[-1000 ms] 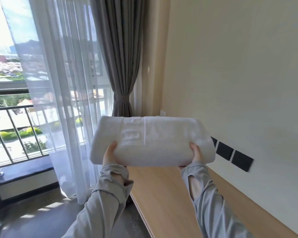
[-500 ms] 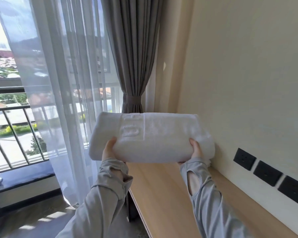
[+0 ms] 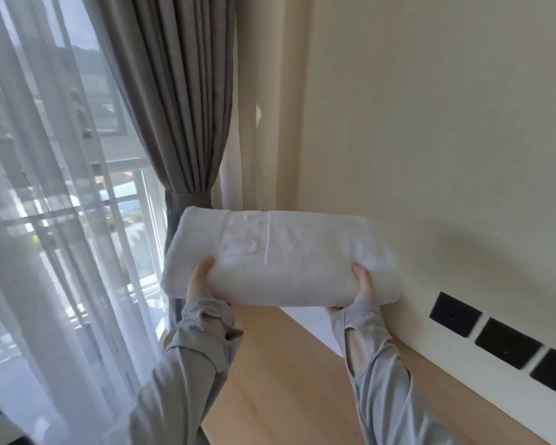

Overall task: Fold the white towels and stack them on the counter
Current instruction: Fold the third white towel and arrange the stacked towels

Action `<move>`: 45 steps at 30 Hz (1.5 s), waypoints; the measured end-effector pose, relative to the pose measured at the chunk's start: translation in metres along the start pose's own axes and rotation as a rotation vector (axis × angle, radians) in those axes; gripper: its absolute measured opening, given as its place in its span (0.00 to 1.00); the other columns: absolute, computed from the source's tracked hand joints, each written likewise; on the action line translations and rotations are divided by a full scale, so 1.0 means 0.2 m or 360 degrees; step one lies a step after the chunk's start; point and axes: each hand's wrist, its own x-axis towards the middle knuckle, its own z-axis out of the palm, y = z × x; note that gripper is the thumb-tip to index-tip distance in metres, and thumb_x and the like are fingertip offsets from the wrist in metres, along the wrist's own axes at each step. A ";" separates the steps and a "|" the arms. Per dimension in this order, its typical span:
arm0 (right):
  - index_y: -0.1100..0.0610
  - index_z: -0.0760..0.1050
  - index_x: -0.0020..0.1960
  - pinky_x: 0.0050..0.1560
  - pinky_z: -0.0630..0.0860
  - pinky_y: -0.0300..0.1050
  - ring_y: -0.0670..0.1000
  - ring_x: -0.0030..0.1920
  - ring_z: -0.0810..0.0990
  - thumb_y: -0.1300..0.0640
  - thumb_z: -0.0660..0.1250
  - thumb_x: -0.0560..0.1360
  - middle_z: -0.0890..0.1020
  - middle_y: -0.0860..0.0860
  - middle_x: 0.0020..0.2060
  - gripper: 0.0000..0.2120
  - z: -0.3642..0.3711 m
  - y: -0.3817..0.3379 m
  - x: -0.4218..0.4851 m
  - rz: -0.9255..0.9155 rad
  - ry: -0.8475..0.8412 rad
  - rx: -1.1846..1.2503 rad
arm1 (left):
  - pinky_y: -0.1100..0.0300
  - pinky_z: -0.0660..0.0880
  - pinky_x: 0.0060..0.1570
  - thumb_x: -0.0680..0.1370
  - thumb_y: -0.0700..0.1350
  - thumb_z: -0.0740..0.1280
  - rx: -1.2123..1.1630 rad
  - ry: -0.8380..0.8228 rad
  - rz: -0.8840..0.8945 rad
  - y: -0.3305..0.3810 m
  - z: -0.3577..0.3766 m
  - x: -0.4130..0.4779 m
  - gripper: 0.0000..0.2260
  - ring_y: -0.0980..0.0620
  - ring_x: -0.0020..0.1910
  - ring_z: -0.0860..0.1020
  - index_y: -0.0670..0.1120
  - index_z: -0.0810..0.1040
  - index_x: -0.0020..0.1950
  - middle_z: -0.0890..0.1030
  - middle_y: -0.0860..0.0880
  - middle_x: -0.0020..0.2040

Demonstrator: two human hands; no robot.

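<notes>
A: The folded white towel (image 3: 280, 255) is drifting right, closer to the wall (image 3: 430, 123), over the counter (image 3: 286, 380)!
B: Thick, embossed; left hand (image 3: 199, 279) and right hand (image 3: 365, 284) are gripping its near edge.

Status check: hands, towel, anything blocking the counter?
Left hand and right hand grip folded towel, one at each end. Towel held above counter, not set down. Visible counter shows nothing in the way.

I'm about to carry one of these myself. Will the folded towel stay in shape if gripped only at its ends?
Probably, but with some sag. The towel is soft: its near edge bulges between the left hand and right hand. It looks thick yet light, held up by thumbs and fingers alone. One-handed, it would likely droop and unfold over the counter.
</notes>
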 end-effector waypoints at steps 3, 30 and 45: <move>0.51 0.76 0.58 0.50 0.79 0.54 0.55 0.51 0.81 0.51 0.73 0.68 0.81 0.52 0.50 0.20 0.03 -0.01 0.13 -0.0135 0.0118 0.0075 | 0.46 0.76 0.51 0.68 0.50 0.73 0.0103 -0.0067 -0.0109 -0.05 0.11 0.21 0.11 0.44 0.45 0.78 0.49 0.74 0.43 0.79 0.47 0.46; 0.56 0.76 0.55 0.58 0.76 0.57 0.57 0.53 0.81 0.54 0.75 0.67 0.82 0.55 0.53 0.18 0.25 0.17 1.01 -0.0795 0.0693 0.0783 | 0.47 0.77 0.53 0.66 0.47 0.76 0.0451 -0.0542 -0.0897 -0.44 0.79 1.49 0.16 0.44 0.50 0.80 0.48 0.75 0.49 0.81 0.46 0.52; 0.53 0.67 0.66 0.62 0.73 0.58 0.58 0.59 0.76 0.56 0.78 0.62 0.76 0.53 0.59 0.36 -0.04 0.34 1.24 -0.0645 0.1294 0.0467 | 0.46 0.77 0.47 0.64 0.50 0.76 0.0667 -0.0540 -0.0958 -0.65 0.61 1.77 0.34 0.42 0.57 0.77 0.47 0.71 0.67 0.78 0.44 0.61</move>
